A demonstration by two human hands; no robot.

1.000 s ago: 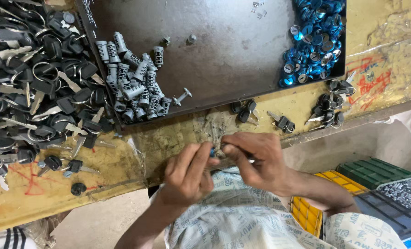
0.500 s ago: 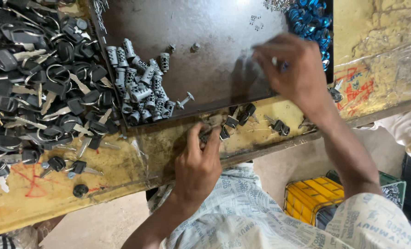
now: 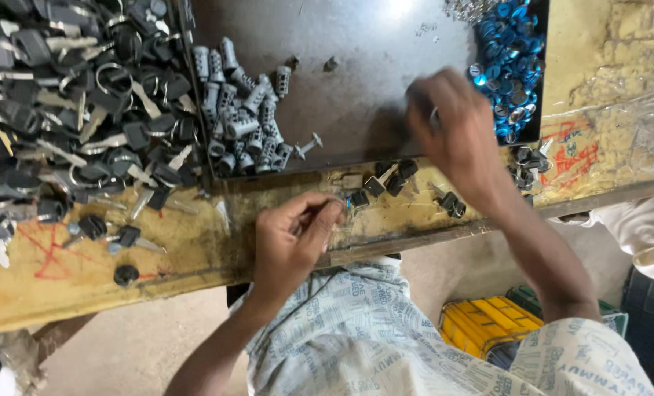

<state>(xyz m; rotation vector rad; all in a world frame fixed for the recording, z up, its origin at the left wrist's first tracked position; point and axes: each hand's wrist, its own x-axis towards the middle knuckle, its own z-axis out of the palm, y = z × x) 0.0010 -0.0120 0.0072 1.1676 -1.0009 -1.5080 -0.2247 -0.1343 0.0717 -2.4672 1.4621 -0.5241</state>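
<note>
My left hand point(image 3: 294, 238) rests on the yellowed bench edge and pinches a small lock part point(image 3: 341, 207) between thumb and fingers. My right hand point(image 3: 455, 132), blurred by motion, hovers over the dark metal tray point(image 3: 363, 95), just left of the pile of blue caps point(image 3: 510, 62). Its fingers are closed around a small shiny piece point(image 3: 434, 114). Small black parts point(image 3: 389, 180) lie on the bench between the two hands. A heap of grey metal cylinders point(image 3: 242, 110) sits on the tray's left side.
A big pile of black-headed keys point(image 3: 70, 110) covers the bench at left. More black parts point(image 3: 528, 165) lie at right. Below the bench are a yellow crate point(image 3: 488, 323) and a green one. Another person's white sleeve point(image 3: 646, 227) shows at right.
My right hand left my left hand, reached up to the blue caps, and has now drawn back left over the tray. My left hand stayed at the bench edge.
</note>
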